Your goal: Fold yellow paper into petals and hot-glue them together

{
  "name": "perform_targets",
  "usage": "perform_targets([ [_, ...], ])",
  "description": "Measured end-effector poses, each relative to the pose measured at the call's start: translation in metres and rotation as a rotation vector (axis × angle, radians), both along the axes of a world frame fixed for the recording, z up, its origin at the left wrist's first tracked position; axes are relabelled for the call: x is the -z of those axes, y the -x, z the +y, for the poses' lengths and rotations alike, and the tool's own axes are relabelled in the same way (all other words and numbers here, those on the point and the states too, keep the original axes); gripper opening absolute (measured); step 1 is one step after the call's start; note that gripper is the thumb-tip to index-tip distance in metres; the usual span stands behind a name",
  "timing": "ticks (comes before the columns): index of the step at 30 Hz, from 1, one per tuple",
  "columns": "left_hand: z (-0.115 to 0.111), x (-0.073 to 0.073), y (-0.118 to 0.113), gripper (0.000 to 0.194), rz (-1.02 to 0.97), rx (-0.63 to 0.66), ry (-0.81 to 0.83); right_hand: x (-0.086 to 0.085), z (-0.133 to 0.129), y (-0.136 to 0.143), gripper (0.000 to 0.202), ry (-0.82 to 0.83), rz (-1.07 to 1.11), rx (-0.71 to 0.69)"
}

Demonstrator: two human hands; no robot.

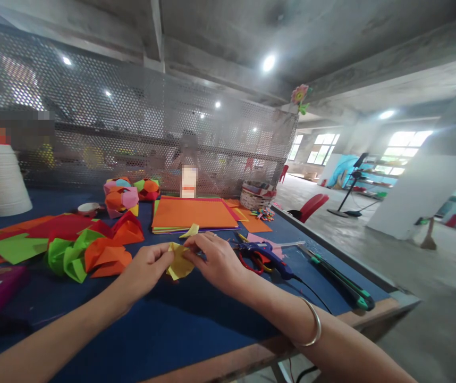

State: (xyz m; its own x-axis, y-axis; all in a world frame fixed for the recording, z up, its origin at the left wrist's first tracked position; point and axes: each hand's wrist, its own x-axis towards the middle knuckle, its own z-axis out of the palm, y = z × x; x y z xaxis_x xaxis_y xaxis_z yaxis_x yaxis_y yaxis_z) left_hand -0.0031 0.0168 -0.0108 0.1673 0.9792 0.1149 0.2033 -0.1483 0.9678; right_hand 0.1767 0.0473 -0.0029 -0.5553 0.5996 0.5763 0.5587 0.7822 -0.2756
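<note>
A small piece of yellow folded paper [179,264] is held up above the blue tabletop [164,330], between both hands. My left hand [150,264] pinches its left edge with thumb and forefinger. On the other side, my right hand [216,260] grips its upper right edge, thumb and fingers closed. A pale yellow paper scrap [191,231] lies just beyond the hands. To the left sit folded paper pieces, green [74,255] and orange [108,257]. Close to my right hand are a blue glue gun [266,252] and red-handled scissors [252,263].
An orange paper stack [196,213] lies at the back, beside paper balls [121,198] and a woven basket [258,195]. White stacked cups [0,178] stand far left. A green-black utility knife [339,279] lies near the right edge. A perforated metal screen [132,127] rises behind.
</note>
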Motion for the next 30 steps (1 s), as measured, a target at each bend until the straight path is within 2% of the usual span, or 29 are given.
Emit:
perform_targets([
  [4, 0.000, -0.001, -0.001, 0.033, 0.042, -0.006, -0.042, 0.001, 0.000, 0.000, 0.003, -0.085, -0.073, 0.025],
  [10, -0.001, -0.003, -0.004, 0.034, -0.060, 0.043, 0.000, 0.003, 0.000, -0.001, 0.007, -0.159, -0.092, 0.038],
  [14, -0.004, -0.007, -0.005, 0.036, -0.068, 0.040, 0.015, 0.002, 0.000, -0.001, 0.007, -0.177, -0.070, 0.008],
  [18, -0.005, -0.008, -0.003, 0.044, -0.051, -0.017, 0.007, 0.001, -0.003, 0.000, 0.012, -0.148, 0.007, -0.030],
  [21, -0.006, -0.008, -0.002, 0.045, -0.035, -0.061, 0.017, -0.003, -0.009, 0.002, 0.012, -0.050, 0.096, -0.046],
  [27, -0.007, -0.010, 0.000, 0.042, -0.066, -0.047, 0.048, -0.010, -0.012, 0.006, 0.012, 0.419, 0.334, -0.076],
  [30, -0.007, -0.010, 0.001, 0.044, -0.053, -0.043, 0.070, -0.012, -0.008, 0.002, 0.016, 0.522, 0.357, -0.144],
])
